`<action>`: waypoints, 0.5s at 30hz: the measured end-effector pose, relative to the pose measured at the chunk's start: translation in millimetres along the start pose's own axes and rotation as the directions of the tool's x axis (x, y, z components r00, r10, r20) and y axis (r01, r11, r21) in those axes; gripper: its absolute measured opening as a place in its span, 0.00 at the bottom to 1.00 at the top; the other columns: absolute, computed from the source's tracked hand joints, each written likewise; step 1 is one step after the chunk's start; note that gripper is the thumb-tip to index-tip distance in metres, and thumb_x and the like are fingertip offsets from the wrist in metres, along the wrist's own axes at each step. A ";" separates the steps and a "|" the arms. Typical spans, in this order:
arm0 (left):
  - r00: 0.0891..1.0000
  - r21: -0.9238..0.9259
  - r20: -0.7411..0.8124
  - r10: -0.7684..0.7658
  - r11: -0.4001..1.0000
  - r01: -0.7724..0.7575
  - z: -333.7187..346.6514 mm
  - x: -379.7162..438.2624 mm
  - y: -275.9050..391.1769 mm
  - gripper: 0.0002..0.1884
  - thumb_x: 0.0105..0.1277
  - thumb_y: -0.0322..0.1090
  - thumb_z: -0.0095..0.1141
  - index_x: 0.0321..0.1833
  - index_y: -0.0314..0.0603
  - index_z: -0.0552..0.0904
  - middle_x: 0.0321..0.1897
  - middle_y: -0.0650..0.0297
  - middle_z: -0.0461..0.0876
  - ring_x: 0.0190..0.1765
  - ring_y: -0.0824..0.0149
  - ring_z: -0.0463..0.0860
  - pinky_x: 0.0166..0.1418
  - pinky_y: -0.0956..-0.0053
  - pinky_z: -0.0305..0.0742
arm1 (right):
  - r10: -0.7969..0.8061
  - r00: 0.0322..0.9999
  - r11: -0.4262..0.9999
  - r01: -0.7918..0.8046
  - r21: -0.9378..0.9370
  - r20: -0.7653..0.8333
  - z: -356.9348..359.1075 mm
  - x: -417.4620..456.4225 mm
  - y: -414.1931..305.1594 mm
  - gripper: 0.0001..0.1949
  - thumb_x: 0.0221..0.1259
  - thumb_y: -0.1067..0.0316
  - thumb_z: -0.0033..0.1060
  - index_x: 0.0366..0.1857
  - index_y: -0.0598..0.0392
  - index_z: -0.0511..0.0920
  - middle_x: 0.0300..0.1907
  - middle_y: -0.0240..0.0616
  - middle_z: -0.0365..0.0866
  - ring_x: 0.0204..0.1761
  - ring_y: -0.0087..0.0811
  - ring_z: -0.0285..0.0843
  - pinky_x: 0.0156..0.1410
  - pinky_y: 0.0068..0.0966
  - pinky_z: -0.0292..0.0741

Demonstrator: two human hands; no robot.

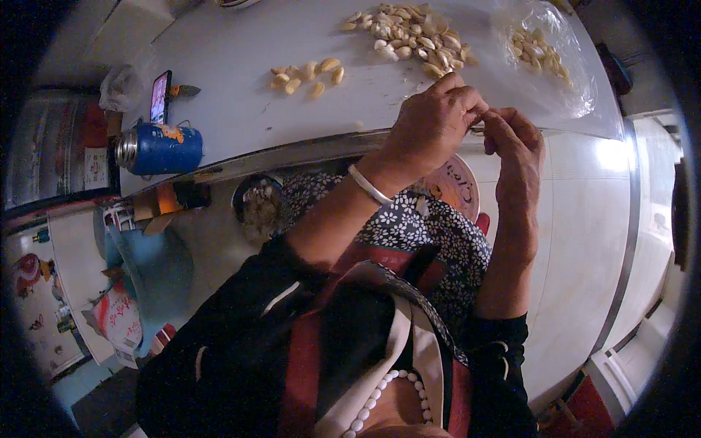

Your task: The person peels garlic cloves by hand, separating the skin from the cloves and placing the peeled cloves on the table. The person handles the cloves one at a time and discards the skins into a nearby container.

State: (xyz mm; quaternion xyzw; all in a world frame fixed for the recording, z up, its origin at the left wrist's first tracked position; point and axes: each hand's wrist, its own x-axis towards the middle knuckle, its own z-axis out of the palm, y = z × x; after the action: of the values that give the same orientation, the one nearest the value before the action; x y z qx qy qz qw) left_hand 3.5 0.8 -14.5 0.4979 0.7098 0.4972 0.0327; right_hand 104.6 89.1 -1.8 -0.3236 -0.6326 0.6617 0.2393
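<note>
My left hand (438,120), with a pale bangle on its wrist, is raised over the table's near edge. Its fingertips meet those of my right hand (515,134) in a pinch. The fingers hide whatever is between them. Just beyond my left hand lies a heap of garlic cloves (411,33) with papery skins. A smaller group of smooth, yellowish cloves (293,86) lies apart, left of the heap. To the right, more pale cloves (539,57) are in a clear plastic bag (580,90).
On the left of the white table (230,98) are a blue flask (164,148) on its side, a lit phone (160,97) and an orange-handled knife (185,91). Below the edge are a bowl of pale scraps (260,205), a flowered apron (400,219) and a round pinkish thing bearing writing (465,183).
</note>
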 end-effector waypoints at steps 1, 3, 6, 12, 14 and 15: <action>1.000 -0.022 -0.005 0.001 1.000 -0.001 0.3 0.5 -1.7 0.04 0.54 0.25 0.56 0.33 0.40 0.78 0.28 0.59 0.75 0.34 0.59 0.77 0.38 0.71 0.73 | -0.001 1.000 1.000 0.001 -0.013 -0.008 0.2 0.1 -0.4 0.06 0.54 0.68 0.55 0.25 0.58 0.77 0.20 0.25 0.68 0.24 0.16 0.59 0.30 0.15 0.57; 1.000 -0.069 -0.014 0.003 0.998 -0.004 1.5 1.1 -4.1 0.04 0.55 0.26 0.56 0.34 0.39 0.78 0.28 0.59 0.75 0.33 0.61 0.77 0.38 0.72 0.73 | -0.031 0.999 1.000 0.031 0.001 0.012 -0.1 0.6 0.2 0.06 0.54 0.68 0.55 0.26 0.58 0.77 0.20 0.25 0.68 0.24 0.16 0.59 0.30 0.15 0.56; 0.989 -0.291 0.002 -0.145 0.947 0.139 4.1 1.0 -3.4 0.05 0.58 0.28 0.56 0.36 0.38 0.78 0.26 0.65 0.75 0.29 0.71 0.75 0.33 0.77 0.72 | -0.057 0.998 0.997 0.057 -0.060 0.005 -3.6 2.2 4.3 0.06 0.55 0.66 0.55 0.28 0.58 0.77 0.22 0.26 0.71 0.24 0.17 0.62 0.29 0.14 0.59; 0.803 -0.863 0.318 -0.505 0.198 0.466 -8.7 1.9 -13.1 0.05 0.60 0.32 0.55 0.36 0.41 0.74 0.24 0.70 0.71 0.23 0.81 0.66 0.23 0.88 0.60 | -0.120 0.993 0.975 0.121 -0.184 0.017 -4.7 4.7 14.4 0.06 0.55 0.68 0.54 0.31 0.59 0.78 0.27 0.31 0.78 0.28 0.20 0.71 0.34 0.17 0.68; 0.784 -0.899 0.366 -0.502 0.029 0.437 -4.7 0.3 -23.5 0.06 0.60 0.32 0.54 0.36 0.40 0.75 0.25 0.68 0.74 0.23 0.78 0.69 0.24 0.86 0.64 | -0.205 0.979 0.923 0.197 -0.331 0.010 -1.2 3.2 15.6 0.06 0.54 0.70 0.52 0.32 0.58 0.78 0.28 0.35 0.80 0.30 0.24 0.74 0.37 0.20 0.71; 0.762 -0.899 0.357 -0.541 0.023 0.438 -2.4 1.4 -21.7 0.06 0.60 0.32 0.54 0.37 0.40 0.75 0.26 0.67 0.75 0.25 0.77 0.71 0.25 0.86 0.66 | -0.268 0.963 0.868 0.245 -0.432 0.007 0.0 2.4 15.2 0.06 0.54 0.71 0.52 0.33 0.57 0.78 0.29 0.36 0.80 0.31 0.26 0.76 0.38 0.21 0.72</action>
State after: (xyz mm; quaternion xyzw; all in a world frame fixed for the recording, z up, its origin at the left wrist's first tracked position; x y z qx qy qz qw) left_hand -13.1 0.0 -28.7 0.0714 0.3758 0.7973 0.4669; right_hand 104.3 89.6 -17.2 -0.2989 -0.7932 0.4599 0.2646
